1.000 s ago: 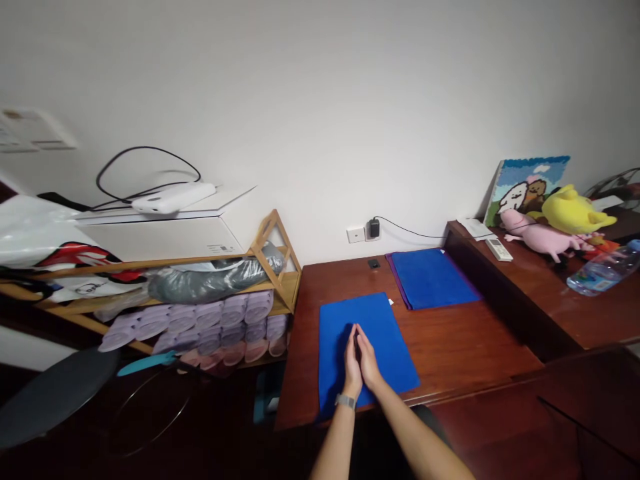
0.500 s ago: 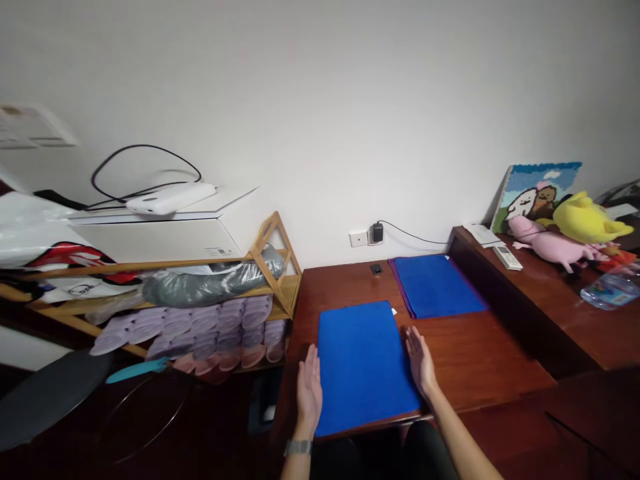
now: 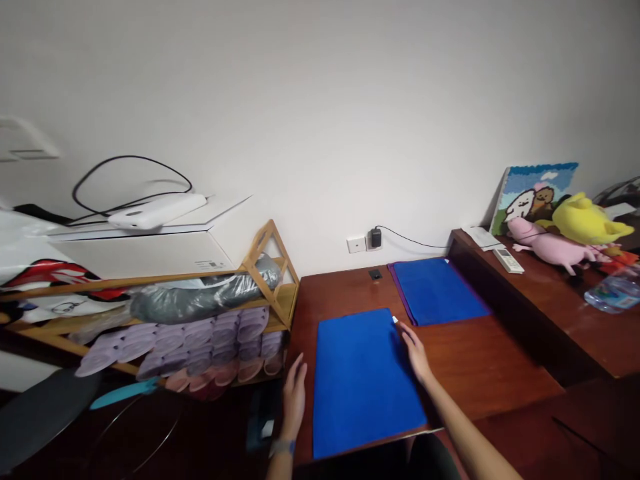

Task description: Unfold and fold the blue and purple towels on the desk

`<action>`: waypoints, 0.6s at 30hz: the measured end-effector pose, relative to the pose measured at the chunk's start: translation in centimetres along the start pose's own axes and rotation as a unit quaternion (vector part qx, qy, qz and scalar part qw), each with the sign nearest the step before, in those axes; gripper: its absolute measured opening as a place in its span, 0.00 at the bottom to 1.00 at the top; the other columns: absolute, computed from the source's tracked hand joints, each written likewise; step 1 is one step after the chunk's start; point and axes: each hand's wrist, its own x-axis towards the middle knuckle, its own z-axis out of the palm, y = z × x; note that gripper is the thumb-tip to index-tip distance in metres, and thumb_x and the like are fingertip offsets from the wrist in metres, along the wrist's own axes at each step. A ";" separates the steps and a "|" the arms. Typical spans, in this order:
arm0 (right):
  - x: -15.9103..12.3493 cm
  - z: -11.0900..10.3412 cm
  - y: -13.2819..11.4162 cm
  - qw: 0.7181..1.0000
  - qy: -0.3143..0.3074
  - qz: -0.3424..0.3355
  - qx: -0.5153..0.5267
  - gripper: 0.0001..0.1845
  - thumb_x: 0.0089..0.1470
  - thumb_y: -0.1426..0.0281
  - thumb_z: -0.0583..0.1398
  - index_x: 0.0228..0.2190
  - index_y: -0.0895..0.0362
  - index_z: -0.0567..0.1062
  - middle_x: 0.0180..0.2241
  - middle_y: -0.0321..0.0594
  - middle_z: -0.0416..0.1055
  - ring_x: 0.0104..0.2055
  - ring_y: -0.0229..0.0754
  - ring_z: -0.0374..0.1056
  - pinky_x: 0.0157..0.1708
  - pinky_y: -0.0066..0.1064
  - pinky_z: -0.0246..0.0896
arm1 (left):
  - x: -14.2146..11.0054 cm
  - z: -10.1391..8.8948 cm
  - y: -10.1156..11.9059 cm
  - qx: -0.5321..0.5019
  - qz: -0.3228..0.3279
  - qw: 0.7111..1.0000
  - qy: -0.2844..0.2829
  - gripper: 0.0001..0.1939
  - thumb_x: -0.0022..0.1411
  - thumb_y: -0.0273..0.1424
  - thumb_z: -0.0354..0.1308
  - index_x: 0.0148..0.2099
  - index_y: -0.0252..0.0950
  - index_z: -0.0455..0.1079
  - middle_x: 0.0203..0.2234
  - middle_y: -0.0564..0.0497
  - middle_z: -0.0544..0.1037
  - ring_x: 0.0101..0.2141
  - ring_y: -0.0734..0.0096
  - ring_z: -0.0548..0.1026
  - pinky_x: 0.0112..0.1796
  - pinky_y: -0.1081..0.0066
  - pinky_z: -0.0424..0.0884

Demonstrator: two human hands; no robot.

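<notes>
A blue cloth (image 3: 365,380), laid flat as a rectangle, covers the near part of the brown wooden table (image 3: 333,290). My left hand (image 3: 294,393) is just off the cloth's left side, fingers extended and holding nothing. On the other side, my right hand (image 3: 414,350) is by the cloth's upper right edge, near its small white tag (image 3: 395,320); its fingers look loosely extended, and I cannot tell whether they touch the cloth. Farther back lies a second blue cloth (image 3: 435,290) with purple edges, flat on the table near the wall.
Left of the table stands a wooden rack (image 3: 273,267) with lilac slippers (image 3: 200,340) and a white box (image 3: 150,253). A raised side surface at right holds a remote (image 3: 509,261), plush toys (image 3: 550,247), a picture (image 3: 530,193) and a plastic bottle (image 3: 613,293). A black plug (image 3: 376,237) sits in the wall.
My left hand has moved left, away from the cloth's edge. The right hand has shifted slightly up toward the tag and its fingers have bent a little. The view has tilted slightly.
</notes>
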 end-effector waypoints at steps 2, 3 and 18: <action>-3.7 -4.4 -1.4 0.996 -0.027 -0.004 -0.090 0.23 0.41 0.51 0.78 0.40 0.45 0.88 0.55 0.46 0.81 0.74 0.63 0.63 0.83 0.57 0.37 | -2.3 -3.8 -0.9 0.104 0.045 0.993 -0.040 0.20 0.51 0.52 0.74 0.45 0.55 0.81 0.61 0.53 0.84 0.74 0.41 0.66 0.77 0.44 0.54; -5.9 -6.3 -1.7 0.990 -0.059 0.006 -0.125 0.21 0.40 0.53 0.79 0.38 0.42 0.88 0.54 0.47 0.81 0.73 0.64 0.64 0.84 0.57 0.36 | -3.7 -5.2 -1.6 0.154 0.059 0.983 -0.084 0.21 0.46 0.54 0.76 0.43 0.59 0.82 0.58 0.54 0.85 0.73 0.38 0.68 0.77 0.42 0.54; -15.2 -10.0 -7.2 0.735 -0.196 -0.420 -0.495 0.21 0.71 0.61 0.55 0.56 0.34 0.82 0.42 0.38 0.84 0.40 0.52 0.84 0.39 0.39 0.86 | -11.3 -9.3 -0.1 0.414 0.486 0.744 -0.196 0.26 0.68 0.32 0.55 0.55 0.71 0.83 0.45 0.65 0.90 0.41 0.58 0.90 0.45 0.70 0.89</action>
